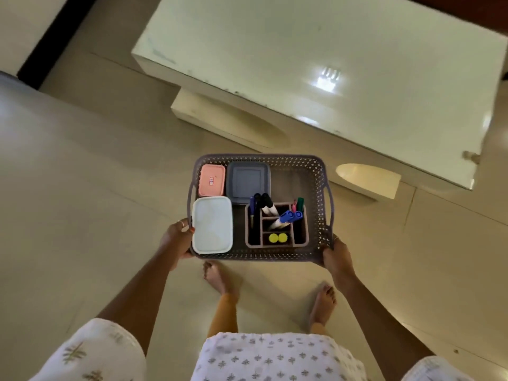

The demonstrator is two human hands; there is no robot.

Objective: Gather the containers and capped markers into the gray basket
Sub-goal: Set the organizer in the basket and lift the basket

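I hold the gray perforated basket [319, 188] in the air above the floor. My left hand [176, 240] grips its near left corner and my right hand [336, 258] grips its near right corner. Inside lie a white-lidded container [212, 225], a pink-lidded container [211, 180] and a gray-lidded container [248, 181]. A brown divided organizer [277, 244] at the basket's right holds capped markers: black ones [267, 202], blue ones [290, 216], a green one [300, 202] and two yellow caps [278, 238].
A glossy white low table [330, 64] stands ahead, its near edge just beyond the basket, with curved white legs [368, 178] underneath. My bare feet [220, 279] stand on the beige tiled floor [82, 188]. A dark strip runs along the wall at top left.
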